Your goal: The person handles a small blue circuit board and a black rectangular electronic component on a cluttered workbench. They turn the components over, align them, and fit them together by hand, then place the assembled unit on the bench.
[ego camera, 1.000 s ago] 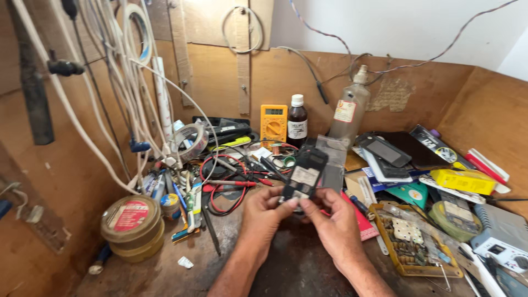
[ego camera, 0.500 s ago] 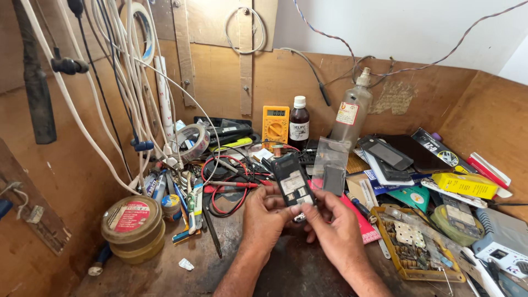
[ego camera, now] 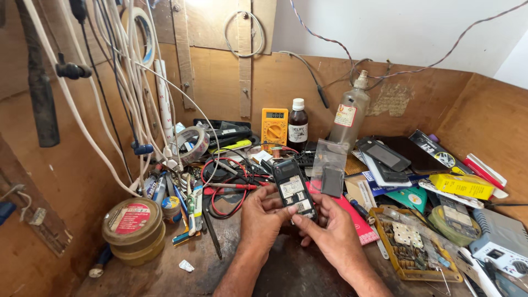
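Both hands, left hand [ego camera: 263, 219] and right hand [ego camera: 329, 235], hold the phone [ego camera: 293, 188] lengthwise, pointing away.

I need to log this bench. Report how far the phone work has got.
Done: the small black phone has its back cover off, with labels and insides showing. In hand: the left hand and right hand hold it at its lower end. Left: it is not closed; no cover is on it.

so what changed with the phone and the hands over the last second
The opened phone tipped from upright and raised to leaning left and lower, closer to the bench. Left hand and right hand kept hold of it throughout. The small plastic bag and clutter stayed put.
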